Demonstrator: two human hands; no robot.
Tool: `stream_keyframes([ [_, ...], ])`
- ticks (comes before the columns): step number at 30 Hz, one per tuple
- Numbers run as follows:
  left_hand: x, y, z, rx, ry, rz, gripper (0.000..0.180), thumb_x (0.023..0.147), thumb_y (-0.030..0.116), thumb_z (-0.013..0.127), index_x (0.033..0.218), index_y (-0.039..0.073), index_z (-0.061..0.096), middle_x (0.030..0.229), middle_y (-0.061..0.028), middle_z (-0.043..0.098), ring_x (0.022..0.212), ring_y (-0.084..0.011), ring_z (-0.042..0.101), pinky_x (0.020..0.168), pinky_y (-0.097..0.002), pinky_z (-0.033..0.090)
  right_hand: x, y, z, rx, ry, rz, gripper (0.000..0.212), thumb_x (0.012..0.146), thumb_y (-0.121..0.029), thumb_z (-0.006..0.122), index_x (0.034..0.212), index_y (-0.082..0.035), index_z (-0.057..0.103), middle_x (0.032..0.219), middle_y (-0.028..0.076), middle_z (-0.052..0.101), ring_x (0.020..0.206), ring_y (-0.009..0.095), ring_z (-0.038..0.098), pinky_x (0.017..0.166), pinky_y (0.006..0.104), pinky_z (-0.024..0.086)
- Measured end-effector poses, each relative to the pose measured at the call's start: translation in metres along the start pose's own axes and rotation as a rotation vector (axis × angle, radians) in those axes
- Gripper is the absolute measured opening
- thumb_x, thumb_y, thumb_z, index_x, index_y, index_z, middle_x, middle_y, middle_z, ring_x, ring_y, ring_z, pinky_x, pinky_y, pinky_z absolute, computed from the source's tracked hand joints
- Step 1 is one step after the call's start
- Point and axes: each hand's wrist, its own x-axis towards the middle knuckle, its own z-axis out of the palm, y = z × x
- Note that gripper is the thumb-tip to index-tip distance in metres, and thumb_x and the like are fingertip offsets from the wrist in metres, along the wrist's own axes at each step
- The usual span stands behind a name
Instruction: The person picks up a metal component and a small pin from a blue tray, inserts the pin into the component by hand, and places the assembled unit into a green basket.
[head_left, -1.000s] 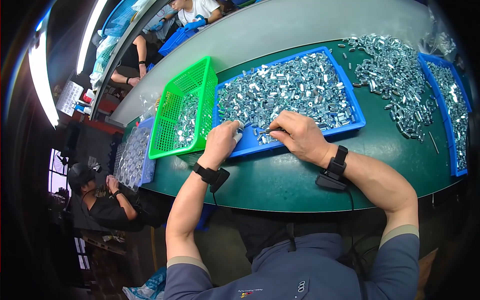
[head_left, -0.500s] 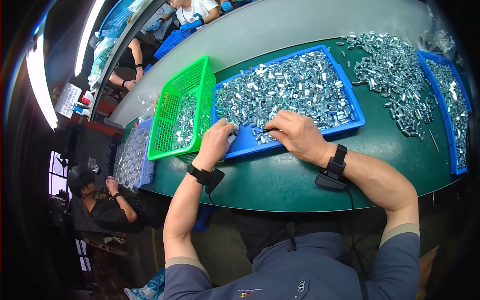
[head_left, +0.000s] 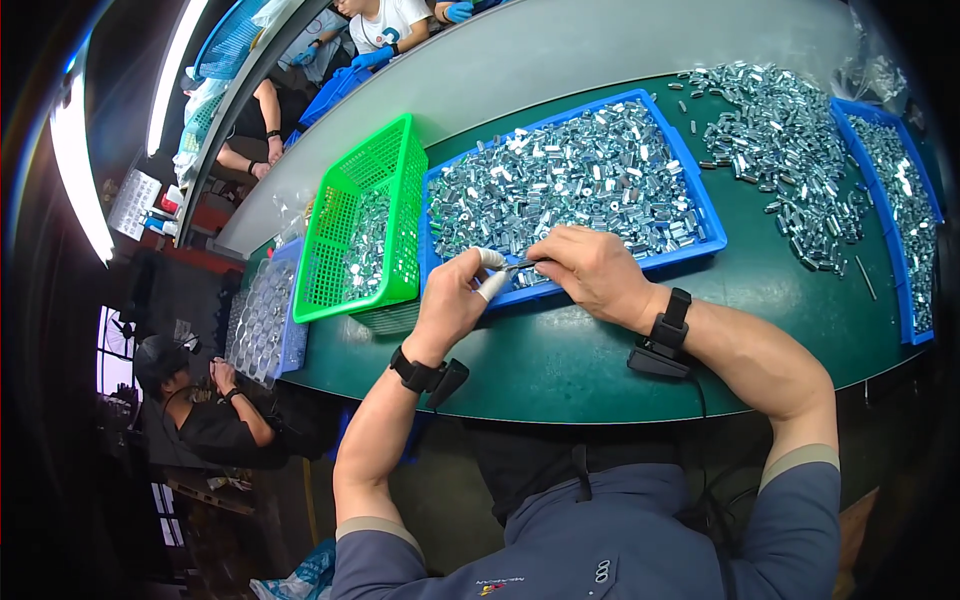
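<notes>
Both hands are lifting slightly off the heap compared with the earlier frames, when they were pressing flat into the parts; now they are meeting just above the near edge of the blue tray (head_left: 707, 215). Left hand (head_left: 452, 300) is closing, with white-taped fingertips (head_left: 493, 285) pinching one end of a thin metal pin (head_left: 527, 265). Right hand (head_left: 597, 272) is also closing, with its fingers gripping the other end. That pin is lying with its long axis running left to right between the two hands, so each hand is touching one end and neither is nearer than the other.

Behind the hands, the tray is sitting in the middle of the green worktop (head_left: 600, 360) and is holding a thick layer of small shiny metal parts (head_left: 580, 180). Just beside its left wall a green mesh basket (head_left: 365, 215) is standing with a thinner layer of the same parts inside. Further left, at the worktop's left end, a low tray of parts (head_left: 262, 320) is lying. Toward the far right corner a loose pile of parts (head_left: 790, 160) is spreading over the bare worktop, and another blue tray (head_left: 920, 330) along the right edge is carrying more
</notes>
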Motion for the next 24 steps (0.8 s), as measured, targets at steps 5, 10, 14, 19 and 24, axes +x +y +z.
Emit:
stream_keyframes([
  [5, 0.000, 0.014, 0.004, -0.126, -0.005, 0.023, 0.019, 0.090, 0.000, 0.083, 0.107, 0.000, 0.073, 0.092, -0.0054, 0.076, 0.081, -0.0117, 0.071, 0.074, -0.0281, 0.058, -0.001, -0.001, -0.003, -0.052, -0.026, 0.031, 0.011, 0.094, -0.009, 0.075, 0.105, -0.007, 0.075, 0.092, 0.011, 0.071, 0.084, 0.033, 0.070, 0.072, 0.0419, 0.056],
  [10, -0.004, 0.018, 0.005, -0.138, 0.000, 0.039, 0.019, 0.091, 0.000, 0.082, 0.107, -0.001, 0.072, 0.093, -0.0068, 0.076, 0.082, -0.0125, 0.072, 0.076, -0.0286, 0.059, -0.001, -0.003, -0.004, -0.084, -0.055, 0.052, 0.009, 0.095, -0.013, 0.075, 0.102, -0.007, 0.075, 0.091, 0.011, 0.071, 0.082, 0.033, 0.070, 0.071, 0.0424, 0.056],
  [14, -0.005, 0.020, 0.007, -0.090, 0.010, 0.075, 0.018, 0.092, -0.001, 0.081, 0.107, -0.001, 0.072, 0.095, -0.0077, 0.076, 0.083, -0.0136, 0.073, 0.078, -0.0296, 0.059, 0.000, -0.002, -0.003, -0.092, -0.063, 0.071, 0.009, 0.095, -0.015, 0.076, 0.099, -0.007, 0.074, 0.090, 0.011, 0.072, 0.081, 0.033, 0.070, 0.071, 0.0433, 0.056],
  [19, -0.005, 0.022, 0.008, -0.065, 0.010, 0.079, 0.017, 0.092, -0.001, 0.081, 0.107, -0.002, 0.071, 0.096, -0.0087, 0.076, 0.084, -0.0152, 0.073, 0.079, -0.0303, 0.059, 0.002, -0.003, -0.003, -0.003, -0.047, 0.120, 0.010, 0.095, -0.015, 0.076, 0.095, -0.006, 0.072, 0.088, 0.012, 0.072, 0.082, 0.035, 0.071, 0.072, 0.0457, 0.056],
  [24, -0.008, 0.023, 0.009, -0.094, 0.023, 0.066, 0.018, 0.092, -0.001, 0.081, 0.107, -0.002, 0.071, 0.095, -0.0093, 0.076, 0.084, -0.0157, 0.073, 0.080, -0.0303, 0.060, 0.002, -0.001, -0.003, -0.085, -0.118, 0.128, 0.012, 0.094, -0.015, 0.075, 0.094, -0.004, 0.071, 0.088, 0.012, 0.072, 0.084, 0.036, 0.071, 0.072, 0.0469, 0.056],
])
